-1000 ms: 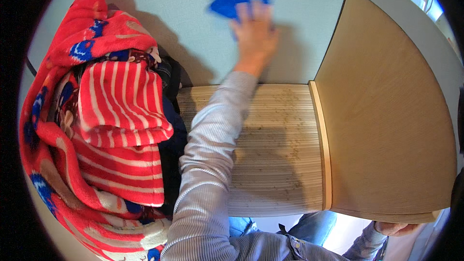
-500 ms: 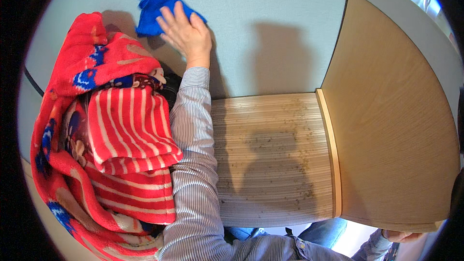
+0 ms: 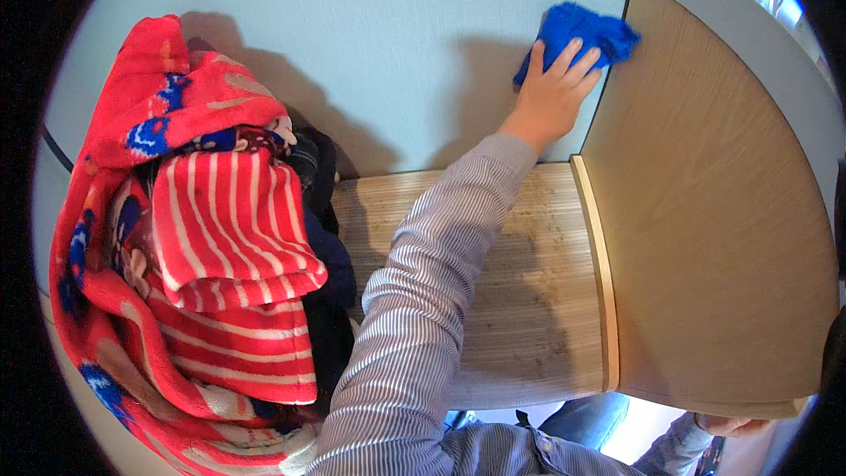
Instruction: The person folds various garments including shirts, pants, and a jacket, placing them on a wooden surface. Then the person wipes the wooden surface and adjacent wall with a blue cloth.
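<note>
At the upper right, my left hand (image 3: 553, 99) presses a crumpled blue cloth (image 3: 582, 35) against the pale wall panel (image 3: 370, 44). Its fingers are spread over the cloth, close to the corner where the wall meets a curved wooden side panel (image 3: 714, 211). My left arm, in a striped sleeve, reaches across a wood-grain seat or shelf (image 3: 520, 317). Low at the right, my right hand (image 3: 733, 425) grips the near bottom edge of the side panel. Part of its fingers is hidden by that edge.
A pile of red patterned fleece (image 3: 123, 317) with a striped red and white fold (image 3: 233, 220) fills the left side. Dark fabric (image 3: 330, 256) lies beside it. Dark specks dot the wood-grain surface, and a light wooden strip (image 3: 599, 273) edges its right side.
My left hand has swept the blue cloth across the wall from the upper left to the right corner. My right hand has stayed at the panel's edge.
</note>
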Tool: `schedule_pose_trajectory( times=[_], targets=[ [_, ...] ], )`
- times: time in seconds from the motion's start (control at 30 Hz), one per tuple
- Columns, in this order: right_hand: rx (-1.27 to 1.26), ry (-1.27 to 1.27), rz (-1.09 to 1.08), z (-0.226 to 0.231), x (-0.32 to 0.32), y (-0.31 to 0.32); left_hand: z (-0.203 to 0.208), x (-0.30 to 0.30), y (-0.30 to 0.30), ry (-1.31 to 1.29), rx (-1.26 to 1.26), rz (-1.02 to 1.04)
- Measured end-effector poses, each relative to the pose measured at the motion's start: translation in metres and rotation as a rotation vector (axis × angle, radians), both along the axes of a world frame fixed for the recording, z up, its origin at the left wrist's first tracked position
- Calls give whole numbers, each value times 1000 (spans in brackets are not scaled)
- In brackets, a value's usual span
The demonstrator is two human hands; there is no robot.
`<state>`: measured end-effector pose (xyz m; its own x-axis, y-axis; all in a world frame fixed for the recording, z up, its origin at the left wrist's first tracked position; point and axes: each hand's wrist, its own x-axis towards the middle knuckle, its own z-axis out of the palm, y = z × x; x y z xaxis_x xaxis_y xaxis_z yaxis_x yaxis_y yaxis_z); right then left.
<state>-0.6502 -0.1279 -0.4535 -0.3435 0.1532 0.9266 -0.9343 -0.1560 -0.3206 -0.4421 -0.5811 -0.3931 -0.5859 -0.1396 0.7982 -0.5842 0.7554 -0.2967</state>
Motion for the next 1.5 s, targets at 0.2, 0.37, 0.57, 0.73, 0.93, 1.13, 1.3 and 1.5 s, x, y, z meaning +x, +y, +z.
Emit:
schedule_pose_trajectory(
  times=[0.2, 0.37, 0.57, 0.73, 0.93, 1.13, 1.3, 1.5],
  targets=[
    [-15, -5, 76, -6, -14, 9, -84, 85, 12, -83, 234, 183],
    [-44, -110, 155, -6, -15, 13, -102, 183, 18, 202, 354, 585],
    [-34, -72, 67, 2, -1, 0, -108, 206, -3, 849, 457, 529],
    [-3, -57, 6, 6, 17, -12, -112, 125, 3, 1296, 704, 521],
    [12, -6, 5, 15, 32, -19, -111, 12, 46, 1109, 894, 455],
    [90, 81, -12, 22, 33, -19, -131, -38, 70, 586, 935, -55],
    [-38, 19, 120, 23, 33, -23, -130, -24, 84, 395, 988, -260],
    [-59, 22, 99, 34, 52, -41, -124, 21, 199, 115, 939, -537]
  ],
)
